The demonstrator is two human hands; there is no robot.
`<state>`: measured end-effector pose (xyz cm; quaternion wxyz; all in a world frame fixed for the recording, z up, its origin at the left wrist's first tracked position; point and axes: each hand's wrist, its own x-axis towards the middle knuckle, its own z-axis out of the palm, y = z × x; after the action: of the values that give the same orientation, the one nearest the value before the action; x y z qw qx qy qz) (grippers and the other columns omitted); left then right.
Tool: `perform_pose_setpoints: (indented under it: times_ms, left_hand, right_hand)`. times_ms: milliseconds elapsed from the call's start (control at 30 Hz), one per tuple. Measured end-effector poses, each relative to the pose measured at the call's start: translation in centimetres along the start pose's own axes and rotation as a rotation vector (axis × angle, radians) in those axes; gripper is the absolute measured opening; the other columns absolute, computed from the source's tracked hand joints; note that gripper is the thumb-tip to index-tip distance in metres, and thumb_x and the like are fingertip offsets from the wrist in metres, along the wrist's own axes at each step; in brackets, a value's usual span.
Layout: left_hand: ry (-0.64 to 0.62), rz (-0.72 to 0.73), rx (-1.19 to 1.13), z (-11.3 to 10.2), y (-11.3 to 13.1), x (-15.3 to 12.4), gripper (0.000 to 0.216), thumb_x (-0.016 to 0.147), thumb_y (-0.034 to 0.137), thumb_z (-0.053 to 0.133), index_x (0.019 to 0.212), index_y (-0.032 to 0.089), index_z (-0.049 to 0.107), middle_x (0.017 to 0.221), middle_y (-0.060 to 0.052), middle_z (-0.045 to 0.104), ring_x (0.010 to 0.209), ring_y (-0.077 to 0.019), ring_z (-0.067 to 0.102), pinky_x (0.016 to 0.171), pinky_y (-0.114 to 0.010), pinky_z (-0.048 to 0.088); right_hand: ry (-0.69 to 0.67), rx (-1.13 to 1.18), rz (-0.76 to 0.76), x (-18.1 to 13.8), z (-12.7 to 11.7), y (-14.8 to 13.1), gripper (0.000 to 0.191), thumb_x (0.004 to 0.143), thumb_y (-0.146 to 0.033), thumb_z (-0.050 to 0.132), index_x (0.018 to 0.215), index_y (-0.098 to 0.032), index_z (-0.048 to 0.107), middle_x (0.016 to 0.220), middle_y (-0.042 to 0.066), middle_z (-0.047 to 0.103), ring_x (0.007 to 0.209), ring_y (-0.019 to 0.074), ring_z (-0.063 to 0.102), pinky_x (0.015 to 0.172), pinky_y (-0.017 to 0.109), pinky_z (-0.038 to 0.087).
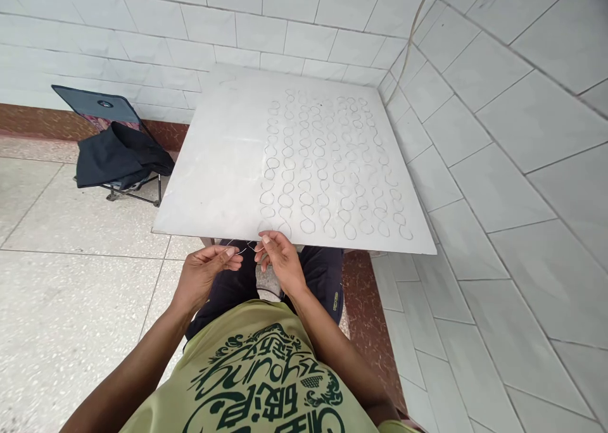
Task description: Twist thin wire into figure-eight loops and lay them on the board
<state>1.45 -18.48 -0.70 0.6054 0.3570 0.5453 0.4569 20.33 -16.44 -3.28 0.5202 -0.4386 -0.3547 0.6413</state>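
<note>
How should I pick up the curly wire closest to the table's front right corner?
Probably pinch the near loop of the wire with your fingertips, coming down from above and the table's front edge. It's thin and lies flat, so there's little to grab from the side. Other wires lie behind and to its left, but bare table shows in front.

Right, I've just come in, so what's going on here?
A seated person holds a thin, curved silvery wire between two bare hands, the left hand and the right hand, at the near edge of a flat white board. Rows of thin, S-like wire pieces lie across the board's middle and right. A dark cloth lies on a grey folding chair at the left.
</note>
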Motion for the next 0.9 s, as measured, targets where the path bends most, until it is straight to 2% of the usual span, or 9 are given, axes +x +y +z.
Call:
perform_pose_setpoints:
  times_ms: [100,267,433,600,900]
  left_hand:
    - [-0.061,-0.053,0.013,-0.1,-0.3,0.0,0.033,0.077,0.046,0.088,0.09,0.016,0.08,0.086,-0.01,0.08,0.074,-0.021,0.074,0.081,-0.04,0.061]
    - [-0.083,-0.058,0.009,0.3,-0.8,0.1,0.035,0.08,0.05,0.084,0.089,0.016,0.079,0.085,-0.01,0.079,0.072,-0.0196,0.071,0.076,-0.036,0.059]
    - [-0.117,-0.072,-0.023,1.0,-1.3,0.3,0.037,0.084,0.051,0.08,0.098,0.017,0.08,0.088,-0.008,0.077,0.075,-0.0176,0.069,0.075,-0.032,0.056]
    - [-0.175,-0.075,-0.038,1.5,-1.9,0.3,0.028,0.082,0.045,0.083,0.089,0.018,0.078,0.082,-0.005,0.073,0.075,-0.0169,0.066,0.075,-0.031,0.053]
    - [-0.18,-0.082,0.002,1.0,-1.8,1.0,0.027,0.08,0.043,0.085,0.079,0.018,0.076,0.077,-0.002,0.07,0.074,-0.0153,0.064,0.073,-0.029,0.051]
  right_hand:
    - [-0.03,-0.01,-0.025,-0.2,-0.3,-0.1,0.037,0.093,-0.055,0.068,0.101,-0.019,0.068,0.073,-0.001,0.066,0.055,0.0111,0.06,0.045,0.022,0.045]
    - [-0.026,-0.016,-0.042,-1.1,-0.1,0.6,0.034,0.095,-0.051,0.066,0.095,-0.018,0.07,0.063,-0.003,0.063,0.047,0.0102,0.055,0.044,0.023,0.043]
    - [-0.023,-0.029,-0.004,-1.7,0.4,1.1,0.035,0.092,-0.053,0.069,0.094,-0.018,0.069,0.063,-0.003,0.064,0.047,0.0107,0.057,0.044,0.023,0.044]
    - [-0.021,-0.047,0.022,-2.0,0.5,1.3,0.035,0.092,-0.053,0.067,0.095,-0.019,0.068,0.064,-0.003,0.064,0.048,0.0109,0.056,0.046,0.024,0.045]
    - [-0.034,-0.173,-0.014,-1.8,-0.4,1.6,0.034,0.089,-0.053,0.07,0.09,-0.019,0.069,0.073,0.0,0.066,0.054,0.0099,0.056,0.047,0.022,0.042]
